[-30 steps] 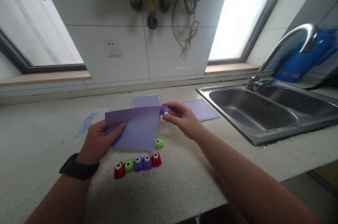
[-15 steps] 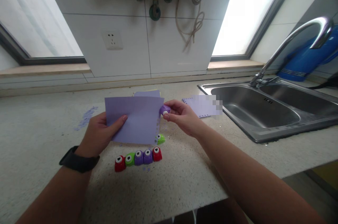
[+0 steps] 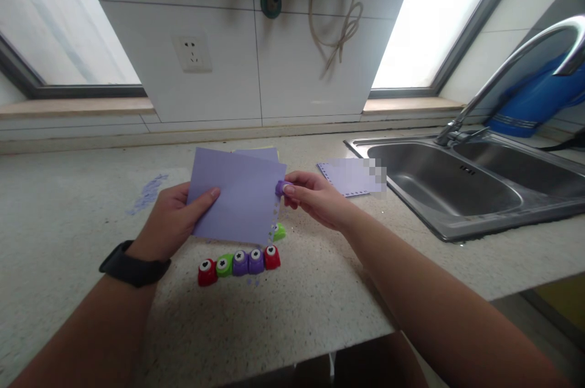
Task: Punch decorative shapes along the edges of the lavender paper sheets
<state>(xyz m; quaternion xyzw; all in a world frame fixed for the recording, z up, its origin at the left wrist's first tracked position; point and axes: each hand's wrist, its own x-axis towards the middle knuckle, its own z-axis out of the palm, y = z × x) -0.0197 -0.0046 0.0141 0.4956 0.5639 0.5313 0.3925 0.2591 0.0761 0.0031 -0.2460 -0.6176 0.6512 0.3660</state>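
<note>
My left hand (image 3: 183, 214) pinches the left side of a sheet of purple paper (image 3: 240, 202), thumb on top and fingers behind. Small punched holes run along the lower part of the sheet's right edge. My right hand (image 3: 317, 196) grips a small purple craft punch (image 3: 280, 187) at that edge, above the holes; the thumb covers part of the punch. Below the sheet stands a row of several punches, among them a red punch (image 3: 207, 272), a green punch (image 3: 224, 265) and a purple punch (image 3: 240, 262). Another green punch (image 3: 279, 231) is partly behind the sheet's lower right corner.
More purple paper (image 3: 265, 153) lies behind the held sheet. A sheet with punched edges (image 3: 342, 178) lies right of it, near the steel sink (image 3: 439, 187) and faucet (image 3: 507, 65). Purple paper bits (image 3: 148, 194) are scattered at left. A blue container (image 3: 530, 102) stands behind the sink.
The sheet has tilted, its upper left corner rising and its right edge turning. The right thumb has moved over the purple punch, which is now pressed at the edge. The view has shifted slightly.
</note>
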